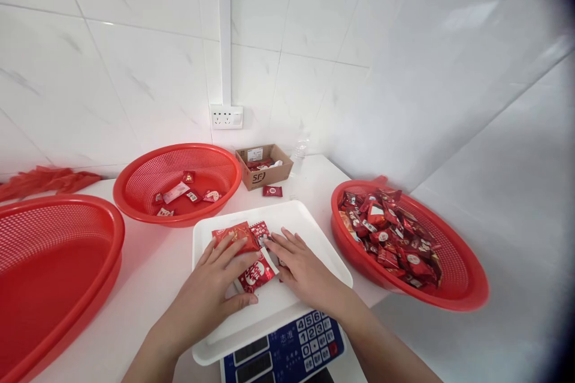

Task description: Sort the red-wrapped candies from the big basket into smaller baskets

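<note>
A white scale tray (314,224) sits in front of me on a blue-faced electronic scale (287,350). A few red candy packets (249,251) lie on the tray. My left hand (215,287) lies over them with fingers spread flat, fingertips on a red packet. My right hand (300,266) rests beside it, fingers stretched out and touching the packets from the right. Neither hand grips anything.
A red basket (462,287) heaped with red candy packets stands at the right. Another red basket (135,203) with a few packets is behind the tray, a third red basket (27,323) at the left. A small cardboard box (265,176) and one loose packet (272,191) lie by the wall.
</note>
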### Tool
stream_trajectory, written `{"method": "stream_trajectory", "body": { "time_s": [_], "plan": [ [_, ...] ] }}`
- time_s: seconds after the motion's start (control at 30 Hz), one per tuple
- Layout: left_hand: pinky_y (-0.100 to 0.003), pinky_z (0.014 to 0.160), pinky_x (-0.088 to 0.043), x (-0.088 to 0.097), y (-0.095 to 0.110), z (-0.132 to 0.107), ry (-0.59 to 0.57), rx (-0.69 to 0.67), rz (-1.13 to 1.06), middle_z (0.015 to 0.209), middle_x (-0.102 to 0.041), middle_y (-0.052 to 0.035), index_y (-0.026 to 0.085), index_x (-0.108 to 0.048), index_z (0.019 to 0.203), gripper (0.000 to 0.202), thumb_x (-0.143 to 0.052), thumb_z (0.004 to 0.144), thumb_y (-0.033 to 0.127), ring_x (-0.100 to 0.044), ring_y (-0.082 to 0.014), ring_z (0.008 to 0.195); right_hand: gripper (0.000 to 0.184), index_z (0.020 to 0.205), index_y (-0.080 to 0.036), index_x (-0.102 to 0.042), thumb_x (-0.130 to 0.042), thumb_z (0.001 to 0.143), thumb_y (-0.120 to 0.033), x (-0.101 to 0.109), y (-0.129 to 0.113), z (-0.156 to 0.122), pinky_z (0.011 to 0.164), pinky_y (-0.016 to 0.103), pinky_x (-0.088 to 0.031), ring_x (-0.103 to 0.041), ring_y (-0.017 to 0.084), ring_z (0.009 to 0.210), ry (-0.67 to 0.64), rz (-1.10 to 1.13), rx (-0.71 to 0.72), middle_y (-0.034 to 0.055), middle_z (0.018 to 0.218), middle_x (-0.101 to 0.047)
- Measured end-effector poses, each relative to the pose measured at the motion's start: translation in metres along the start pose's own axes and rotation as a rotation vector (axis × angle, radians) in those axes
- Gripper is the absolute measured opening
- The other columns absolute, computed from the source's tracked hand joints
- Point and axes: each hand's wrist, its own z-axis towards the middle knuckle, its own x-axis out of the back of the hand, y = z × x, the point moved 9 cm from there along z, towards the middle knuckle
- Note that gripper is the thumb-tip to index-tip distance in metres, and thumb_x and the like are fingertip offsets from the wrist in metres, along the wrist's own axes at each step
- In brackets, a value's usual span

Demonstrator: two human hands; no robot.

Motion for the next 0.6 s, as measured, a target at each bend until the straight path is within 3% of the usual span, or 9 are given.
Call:
{"method": "stream_trajectory", "body": {
  "time_s": [0.13, 0.23, 0.33, 0.47, 0.6],
  "plan": [
    [-0.058, 0.105, -0.029, -0.001, 0.011, -0.003, -0.005, -0.045, -0.02, 0.145, -0.034, -0.0007, 0.038, -0.039, 0.134, 0.054, -0.053, 0.083, 0.048, -0.025, -0.0306, 0.135, 0.051, 0.139, -0.025, -0.033, -0.043, 0.089, -0.029, 0.008, 0.004, -0.007, 0.11, 0.044, -0.023, -0.014, 0.021, 0.138, 0.021, 0.132, -0.004, 0.0044, 0.149, -0.025],
    [-0.058, 0.103, -0.033, -0.004, 0.012, -0.006, -0.026, -0.013, -0.017, 0.142, -0.039, -0.0012, 0.037, -0.041, 0.132, 0.049, -0.05, 0.085, 0.048, -0.029, -0.0307, 0.133, 0.049, 0.137, -0.023, -0.038, -0.039, 0.091, -0.039, 0.02, 0.017, -0.018, 0.111, 0.044, -0.023, -0.017, 0.021, 0.138, 0.086, 0.145, -0.046, 0.0057, 0.148, -0.028],
    [-0.055, 0.102, -0.036, -0.002, 0.012, -0.007, -0.008, 0.02, -0.016, 0.141, -0.041, -0.0022, 0.035, -0.044, 0.131, 0.048, -0.051, 0.085, 0.046, -0.03, -0.0302, 0.132, 0.046, 0.134, -0.025, -0.043, -0.042, 0.09, -0.039, 0.031, 0.034, -0.034, 0.11, 0.045, -0.025, -0.023, 0.022, 0.136, 0.181, 0.146, -0.075, 0.0052, 0.145, -0.035],
    [-0.054, 0.101, -0.037, 0.003, 0.02, -0.002, -0.003, 0.047, 0.016, 0.146, -0.033, -0.0049, 0.031, -0.044, 0.132, 0.052, -0.052, 0.084, 0.049, -0.027, -0.0317, 0.134, 0.04, 0.126, -0.026, -0.052, -0.044, 0.088, -0.038, 0.048, 0.059, -0.063, 0.107, 0.049, -0.029, -0.031, 0.025, 0.132, 0.385, 0.154, -0.11, 0.0052, 0.138, -0.045],
    [-0.059, 0.104, -0.027, -0.004, 0.037, 0.013, -0.129, 0.013, 0.064, 0.15, -0.021, -0.0071, 0.032, -0.026, 0.141, 0.062, -0.042, 0.086, 0.056, -0.015, -0.0327, 0.136, 0.041, 0.122, -0.022, -0.055, -0.044, 0.087, -0.042, 0.067, 0.087, -0.094, 0.106, 0.05, -0.032, -0.037, 0.027, 0.129, 0.527, 0.12, -0.179, 0.0081, 0.136, -0.047]
  ]
}}
